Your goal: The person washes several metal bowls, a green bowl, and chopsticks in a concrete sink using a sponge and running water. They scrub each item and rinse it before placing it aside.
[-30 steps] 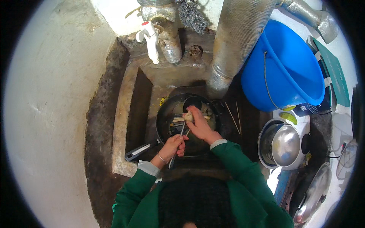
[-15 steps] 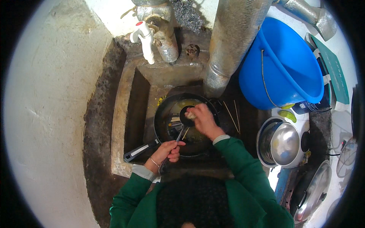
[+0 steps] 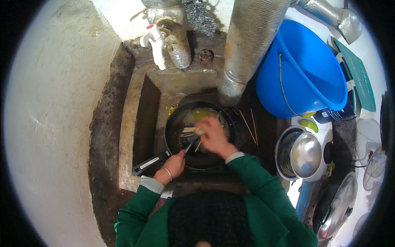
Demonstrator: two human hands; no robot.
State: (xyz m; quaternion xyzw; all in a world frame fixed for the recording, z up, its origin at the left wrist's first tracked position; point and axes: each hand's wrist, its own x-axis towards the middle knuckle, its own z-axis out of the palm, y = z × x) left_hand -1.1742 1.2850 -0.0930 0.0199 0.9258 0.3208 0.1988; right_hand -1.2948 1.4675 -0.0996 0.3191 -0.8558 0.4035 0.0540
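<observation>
A black frying pan (image 3: pixel 168 136) sits in the stone sink, holding cloudy water and several chopsticks and other utensils (image 3: pixel 188 131). My left hand (image 3: pixel 174 164) is closed round the handle of a ladle (image 3: pixel 190 146) over the pan. Its dark bowl is mostly covered by my right hand (image 3: pixel 214 138), which is slightly smeared by motion. Between the right fingers is a small pale wad (image 3: pixel 199 131), perhaps a sponge or cloth, pressed toward the ladle. The pan's black handle (image 3: pixel 150 163) points to the lower left, beside my left wrist.
A white tap (image 3: pixel 157 49) and foil-wrapped pipe (image 3: pixel 242 53) rise behind the sink (image 3: pixel 127 136). On the right are a blue bucket (image 3: pixel 304 74), stacked metal bowls (image 3: pixel 305 154), a green vegetable piece (image 3: pixel 308 125) and a lidded pan (image 3: pixel 339 206). Two loose sticks (image 3: pixel 247 126) lie beside the frying pan.
The ladle has tipped and dropped lower into the pan, its bowl now mostly hidden. My left hand has turned and closed more fully on the handle; my right hand has shifted slightly down and left.
</observation>
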